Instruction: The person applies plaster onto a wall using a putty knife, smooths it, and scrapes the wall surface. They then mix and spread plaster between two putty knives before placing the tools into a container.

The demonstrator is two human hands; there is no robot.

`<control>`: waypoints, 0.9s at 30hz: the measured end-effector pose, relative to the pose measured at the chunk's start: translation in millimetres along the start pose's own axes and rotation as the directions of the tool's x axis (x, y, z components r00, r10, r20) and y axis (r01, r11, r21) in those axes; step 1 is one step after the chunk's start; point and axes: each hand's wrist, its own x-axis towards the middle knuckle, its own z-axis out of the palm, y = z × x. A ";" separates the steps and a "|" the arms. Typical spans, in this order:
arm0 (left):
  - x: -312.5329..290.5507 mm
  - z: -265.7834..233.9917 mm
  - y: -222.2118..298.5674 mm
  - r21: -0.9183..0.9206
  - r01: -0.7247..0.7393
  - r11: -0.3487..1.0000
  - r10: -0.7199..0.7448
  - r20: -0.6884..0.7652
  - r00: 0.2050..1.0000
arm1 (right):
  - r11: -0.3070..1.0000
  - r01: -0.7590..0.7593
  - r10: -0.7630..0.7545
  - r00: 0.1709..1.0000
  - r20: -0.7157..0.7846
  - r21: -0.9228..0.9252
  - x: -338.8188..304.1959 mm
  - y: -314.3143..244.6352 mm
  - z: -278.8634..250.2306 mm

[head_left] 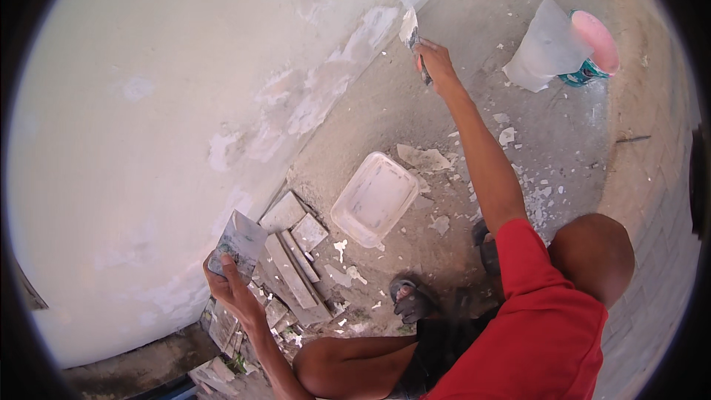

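Observation:
My right hand reaches far forward, closed round the handle of a putty knife with white paste on its blade. The blade is beside the foot of a pale wall; I cannot tell whether it touches. My left hand, low and near the wall, grips a flat grey rectangular plate with smears on it, thumb across its face. Rough white patches run along the wall's lower edge. Between my hands, a white rectangular tub with residue inside rests on the ground.
Broken tiles and slabs lie piled by the wall near my left hand. White flakes litter the concrete. A teal bucket with a pink inside stands far right, a whitish translucent sheet against it. My sandalled foot is near the tub.

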 end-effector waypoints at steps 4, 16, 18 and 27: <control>1.3 2.0 -1.5 -0.049 0.000 0.999 0.000 0.003 1.000 | 0.993 -0.102 0.102 0.995 -0.005 0.056 -6.0 -3.9 10.0; 1.8 10.4 6.0 -0.085 -0.009 0.996 0.013 0.046 0.999 | 0.989 0.116 -0.108 0.990 0.088 -0.087 -19.6 33.8 95.2; 1.6 9.6 6.0 -0.083 -0.044 0.996 0.046 0.017 0.999 | 0.984 0.143 -0.127 0.981 0.143 -0.107 -53.4 47.7 111.6; 1.4 5.0 9.3 -0.060 0.017 0.998 -0.014 0.046 0.999 | 0.989 0.003 -0.005 1.000 0.014 0.151 -7.0 10.7 48.1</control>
